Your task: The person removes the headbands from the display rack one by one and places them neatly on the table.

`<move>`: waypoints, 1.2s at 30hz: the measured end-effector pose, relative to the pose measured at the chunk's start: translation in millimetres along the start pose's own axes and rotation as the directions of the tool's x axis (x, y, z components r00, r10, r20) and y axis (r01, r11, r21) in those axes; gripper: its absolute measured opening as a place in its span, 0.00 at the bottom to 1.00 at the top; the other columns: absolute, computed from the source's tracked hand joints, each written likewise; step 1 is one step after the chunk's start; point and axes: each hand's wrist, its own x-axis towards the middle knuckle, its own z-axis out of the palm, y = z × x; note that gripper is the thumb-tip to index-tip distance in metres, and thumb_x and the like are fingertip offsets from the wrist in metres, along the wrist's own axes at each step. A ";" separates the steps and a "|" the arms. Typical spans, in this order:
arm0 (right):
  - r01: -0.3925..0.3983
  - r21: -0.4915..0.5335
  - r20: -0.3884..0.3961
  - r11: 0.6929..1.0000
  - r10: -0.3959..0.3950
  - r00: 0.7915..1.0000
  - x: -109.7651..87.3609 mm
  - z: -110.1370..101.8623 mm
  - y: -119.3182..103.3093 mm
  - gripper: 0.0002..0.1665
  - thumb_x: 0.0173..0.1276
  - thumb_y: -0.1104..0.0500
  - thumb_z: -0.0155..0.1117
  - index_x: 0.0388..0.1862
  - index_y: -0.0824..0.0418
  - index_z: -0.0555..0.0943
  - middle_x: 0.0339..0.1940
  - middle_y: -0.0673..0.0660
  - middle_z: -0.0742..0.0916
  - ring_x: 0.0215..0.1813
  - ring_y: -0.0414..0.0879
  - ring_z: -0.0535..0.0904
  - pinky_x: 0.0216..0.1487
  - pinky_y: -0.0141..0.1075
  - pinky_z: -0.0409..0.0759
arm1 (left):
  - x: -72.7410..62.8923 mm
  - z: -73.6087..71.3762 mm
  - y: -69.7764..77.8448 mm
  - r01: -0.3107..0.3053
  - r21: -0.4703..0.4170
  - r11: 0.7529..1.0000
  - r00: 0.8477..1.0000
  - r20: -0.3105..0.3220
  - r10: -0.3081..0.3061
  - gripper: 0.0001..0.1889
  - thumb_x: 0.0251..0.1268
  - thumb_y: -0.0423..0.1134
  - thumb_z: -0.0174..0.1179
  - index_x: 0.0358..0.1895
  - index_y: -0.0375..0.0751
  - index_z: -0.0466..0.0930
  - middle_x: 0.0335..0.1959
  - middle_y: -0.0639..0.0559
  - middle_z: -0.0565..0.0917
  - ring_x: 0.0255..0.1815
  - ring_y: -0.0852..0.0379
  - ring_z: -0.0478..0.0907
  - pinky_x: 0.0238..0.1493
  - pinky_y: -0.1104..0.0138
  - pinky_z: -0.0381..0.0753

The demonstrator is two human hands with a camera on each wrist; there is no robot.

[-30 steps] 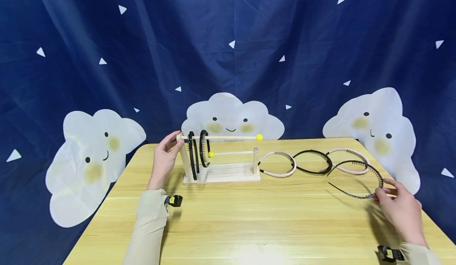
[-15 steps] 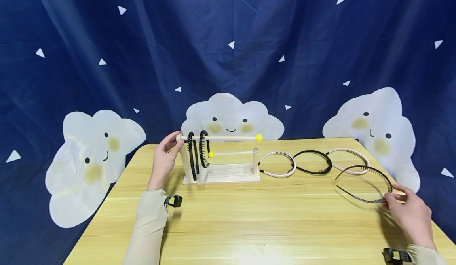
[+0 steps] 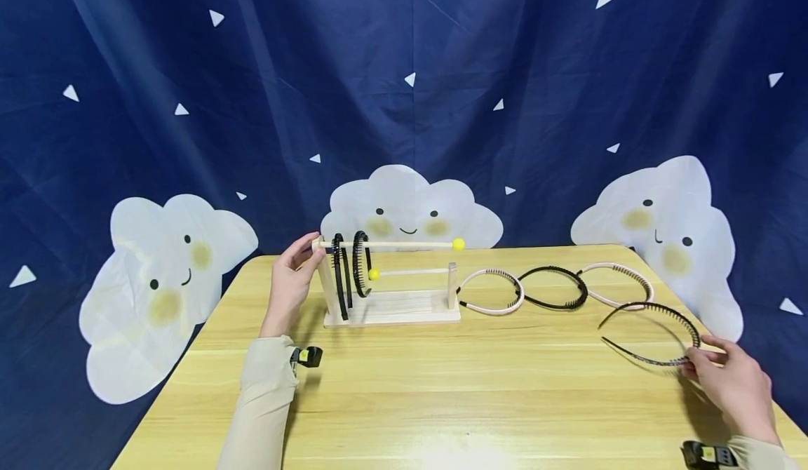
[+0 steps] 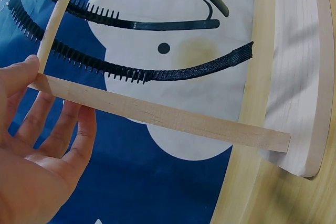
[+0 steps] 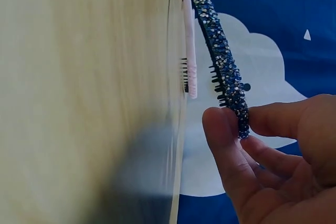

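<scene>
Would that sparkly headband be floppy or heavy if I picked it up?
Probably stiff: the sparkly headband holds its curve with both ends free. Likely light, since the right hand pinches it at just one spot.

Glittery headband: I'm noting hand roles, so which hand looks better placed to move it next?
Probably the right hand: it pinches the glittery headband, while the left hand is well away, holding the wooden rack.

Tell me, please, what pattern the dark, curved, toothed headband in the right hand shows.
The headband has blue and whitish speckles, clearest in the right wrist view.
</scene>
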 end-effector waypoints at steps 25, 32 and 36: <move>-0.096 0.015 0.072 0.995 0.094 0.993 0.2 0.4 0.7 0.35 0.77 0.55 0.57 0.70 0.80 0.63 0.30 0.62 0.91 0.21 0.31 0.80 0.23 0.21 0.71 | -12.6 2.4 30.9 0.025 0.037 0.999 0.999 0.044 -0.027 0.23 0.74 0.31 0.61 0.69 0.30 0.74 0.62 0.44 0.80 0.50 0.67 0.79 0.50 0.80 0.79; -0.102 0.017 0.074 0.995 0.101 0.992 -0.2 0.0 1.9 0.35 0.78 0.55 0.57 0.71 0.80 0.63 0.30 0.60 0.91 0.21 0.30 0.80 0.23 0.21 0.73 | -14.0 2.9 32.1 0.001 0.034 0.999 0.999 0.039 -0.002 0.21 0.74 0.30 0.61 0.67 0.29 0.75 0.63 0.37 0.79 0.50 0.63 0.80 0.50 0.79 0.80; -0.104 0.001 0.075 0.995 0.104 0.992 -0.3 -0.7 1.9 0.36 0.78 0.53 0.56 0.71 0.79 0.63 0.30 0.58 0.91 0.21 0.28 0.78 0.45 0.35 0.82 | -13.6 2.6 30.7 -0.002 0.021 1.000 0.999 0.033 0.001 0.21 0.73 0.30 0.61 0.67 0.30 0.76 0.61 0.42 0.80 0.50 0.64 0.80 0.50 0.78 0.80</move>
